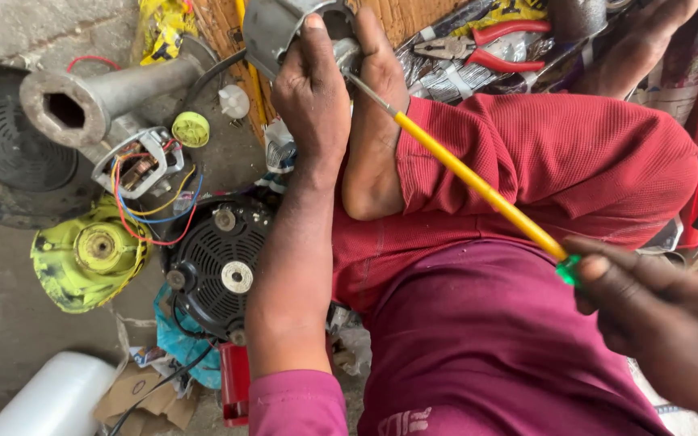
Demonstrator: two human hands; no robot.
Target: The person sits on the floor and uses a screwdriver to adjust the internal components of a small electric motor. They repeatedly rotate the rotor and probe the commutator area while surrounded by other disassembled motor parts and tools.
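Yellow screwdriver (478, 187) with green cap, red-handled pliers (478, 47), lime-green housing (86, 257), black ribbed motor cover (218, 262), red trousers (575, 161)

Bare concrete floor (2, 323) open at lower left, black motor housing (218, 262), yellow-green cover (86, 258), grey metal tube (103, 97) crowding left side, red-handled pliers (486, 48) obstructing top

The grey metal part (272, 28) is cut off by the top edge, and the left hand (313, 93) covers much of it, so its shape cannot be told. The screwdriver (478, 186) tip is hidden there. The right hand (664, 323) runs off the right edge. The white cylinder (54, 400) is cropped at the bottom-left corner.
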